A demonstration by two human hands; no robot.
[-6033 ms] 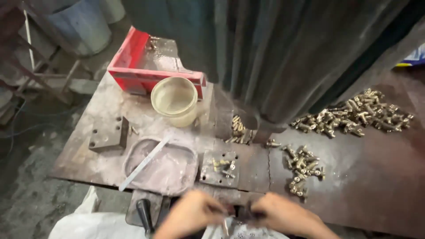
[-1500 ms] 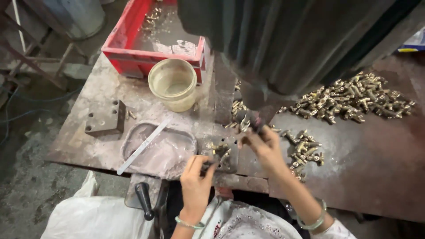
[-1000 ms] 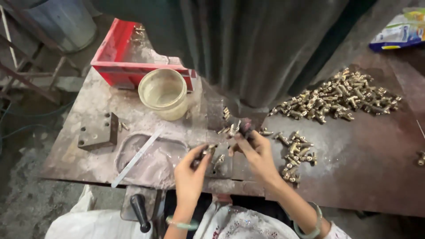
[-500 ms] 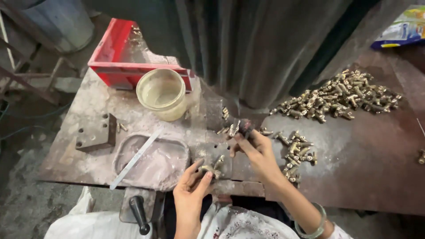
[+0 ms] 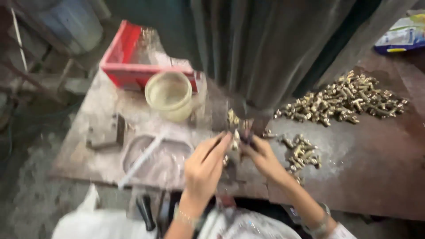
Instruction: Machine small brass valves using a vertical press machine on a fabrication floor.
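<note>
Both hands meet under the dark machine head (image 5: 265, 57): the left hand (image 5: 204, 166) and right hand (image 5: 264, 157) each pinch a small brass fitting (image 5: 236, 139) in a closed grip, steadying it there; brass fittings pile (image 5: 343, 98) lies right of it on the tabletop (image 5: 376, 168).

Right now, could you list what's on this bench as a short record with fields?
left hand: fingers at small brass parts under the machine
right hand: fingers at the same spot; grip too blurred to tell
machine: dark, above the hands
big brass pile: far right
small brass pile: beside right hand
cup: pale, before red tray
bench: worn metal
</note>
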